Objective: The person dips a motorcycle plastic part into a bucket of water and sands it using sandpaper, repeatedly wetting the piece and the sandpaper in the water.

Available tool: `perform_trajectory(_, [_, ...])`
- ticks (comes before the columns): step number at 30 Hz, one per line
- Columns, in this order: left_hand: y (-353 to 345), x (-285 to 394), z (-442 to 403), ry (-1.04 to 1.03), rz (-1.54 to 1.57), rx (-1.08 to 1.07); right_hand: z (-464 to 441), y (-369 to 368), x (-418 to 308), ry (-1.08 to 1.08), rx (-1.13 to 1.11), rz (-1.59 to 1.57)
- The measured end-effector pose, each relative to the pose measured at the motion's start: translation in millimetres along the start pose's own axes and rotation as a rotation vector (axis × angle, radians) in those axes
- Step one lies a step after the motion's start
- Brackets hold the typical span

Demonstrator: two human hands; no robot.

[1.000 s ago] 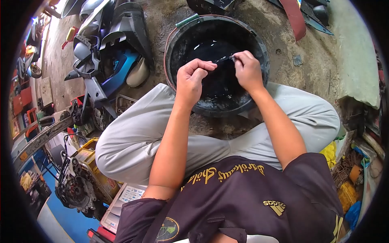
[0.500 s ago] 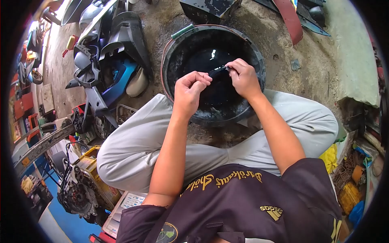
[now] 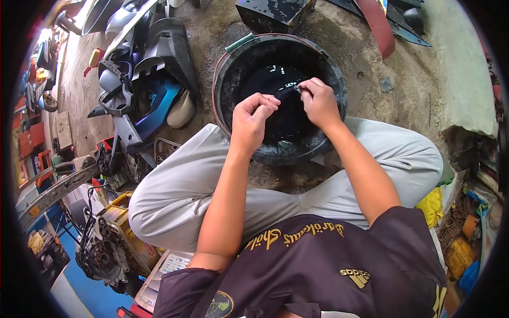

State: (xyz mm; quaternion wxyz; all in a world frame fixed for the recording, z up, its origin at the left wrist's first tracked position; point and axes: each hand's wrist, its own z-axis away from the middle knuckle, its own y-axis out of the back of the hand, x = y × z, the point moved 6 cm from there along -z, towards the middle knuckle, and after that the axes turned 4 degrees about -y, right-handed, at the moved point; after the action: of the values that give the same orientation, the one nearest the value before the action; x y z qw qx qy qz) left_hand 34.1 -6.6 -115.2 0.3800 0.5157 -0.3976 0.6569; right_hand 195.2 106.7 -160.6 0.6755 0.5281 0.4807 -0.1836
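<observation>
A round black bucket with dark liquid in it stands on the floor in front of my crossed legs. Over its left part is my left hand, its fingers curled and pinched together; what they hold, if anything, is too small to name. My right hand is above the right part of the bucket, thumb and fingers pinched on a small greyish thing that I cannot make out. The two hands are a short way apart. The bucket's wire handle with a green grip lies along the rim.
Dark motorcycle body panels lie on the floor at the left, with a blue panel among them. A wet black box stands beyond the bucket. An engine part and a yellow crate are at lower left.
Over the last second the bucket and floor have shifted lower in view and more of the black box shows. Both hands keep their pinched pose, with small shifts above the bucket.
</observation>
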Motion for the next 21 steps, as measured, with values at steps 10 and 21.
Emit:
perform_trajectory(10, [1.4,-6.3,-4.9,-0.028,0.032,0.001,8.7,-6.8,-25.6,0.245,0.006,0.096])
perform_trajectory(21, [5.0,-4.6,-7.6,0.008,0.082,0.005,-0.4,-11.6,-17.1,0.231,0.025,0.078])
